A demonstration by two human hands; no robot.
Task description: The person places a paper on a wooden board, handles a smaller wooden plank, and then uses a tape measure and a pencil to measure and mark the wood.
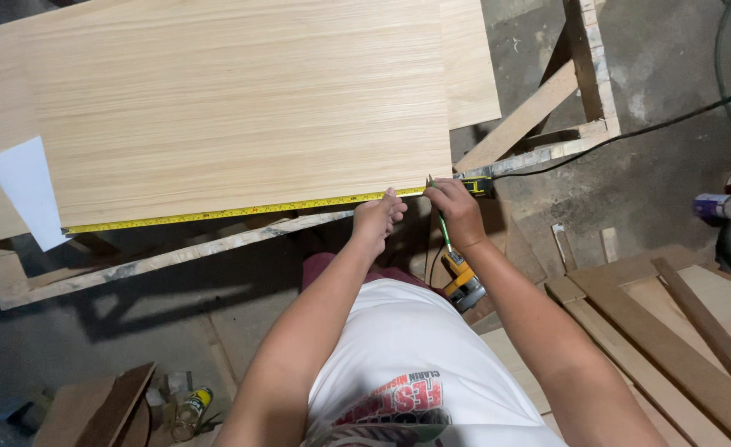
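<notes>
- Nearest the lens: white printed T-shirt [419,372], both bare forearms reaching forward from it.
- Left hand [376,219] at the near edge of the pale wooden panel [241,99], fingers curled together, fingertips pressing the yellow tape measure [241,212] against that edge.
- Tape stretched flat along the panel's near edge, from just beside the white sheet of paper [28,190] at the left to the panel's right corner.
- Right hand [456,209] at that corner, fingers pinched on a green pencil [443,228], tip touching the tape's end.
- Yellow power tool [463,281] hanging below the right wrist.
- Panel resting on a rough timber frame [175,255].
- Loose planks [672,348] on the floor at right; black cable [630,132] across the concrete.
</notes>
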